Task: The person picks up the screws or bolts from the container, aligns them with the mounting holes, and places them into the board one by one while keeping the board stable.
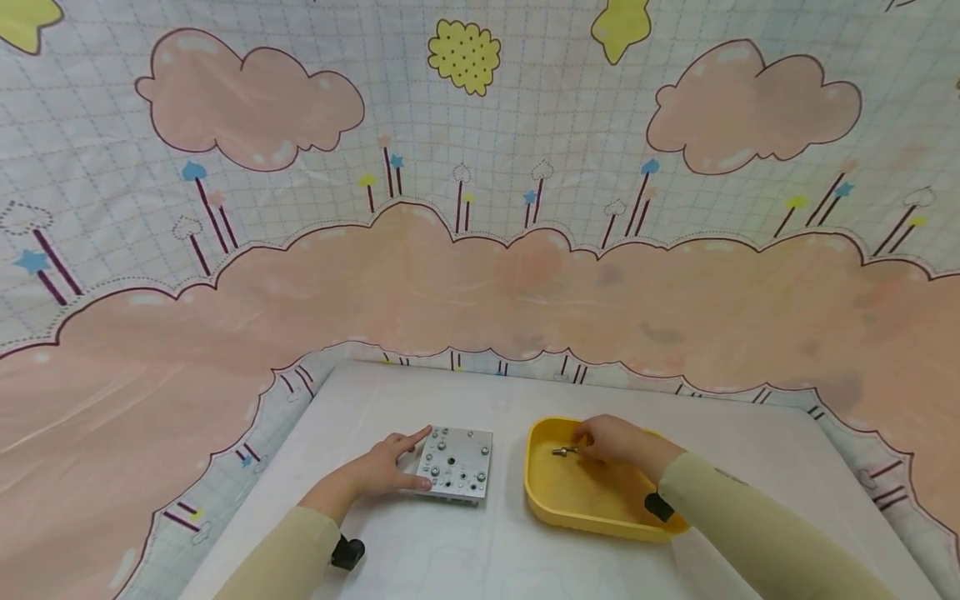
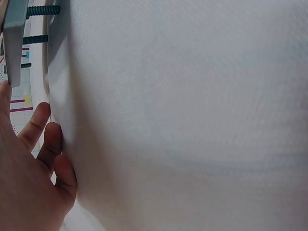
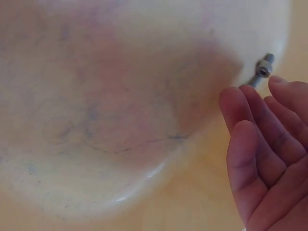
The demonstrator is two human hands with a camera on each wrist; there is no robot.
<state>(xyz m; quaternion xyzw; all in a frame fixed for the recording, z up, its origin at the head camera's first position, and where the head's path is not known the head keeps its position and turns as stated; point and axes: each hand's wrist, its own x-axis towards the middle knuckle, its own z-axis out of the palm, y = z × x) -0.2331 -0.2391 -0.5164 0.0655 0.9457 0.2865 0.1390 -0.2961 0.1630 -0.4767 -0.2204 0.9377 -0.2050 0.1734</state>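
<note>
A person in pale long sleeves sat at a white counter (image 1: 480, 550) hung round with a pastel cloud-print cloth (image 1: 480, 275). The left hand (image 1: 386, 467) rested against the left edge of a small square metal plate (image 1: 455, 463), forefinger stretched along its far corner and thumb pressed to its near edge, seemingly to keep it from sliding; the fingers were fairly straight, bracing rather than wrapping round it. The plate lay flat on the counter, silver-grey, dotted with holes and several screws already seated; the left wrist view showed threaded screw shanks (image 2: 43, 9) sticking out below it. To the right, well apart from the plate, stood a shallow yellow tray (image 1: 543, 492). The right hand (image 1: 611, 440) reached down inside it, fingertips (image 3: 240, 103) loosely curled and closing on a small silver socket-head screw (image 3: 262, 71), which lay near the tray's far wall; whether it was already pinched could not be told.
</note>
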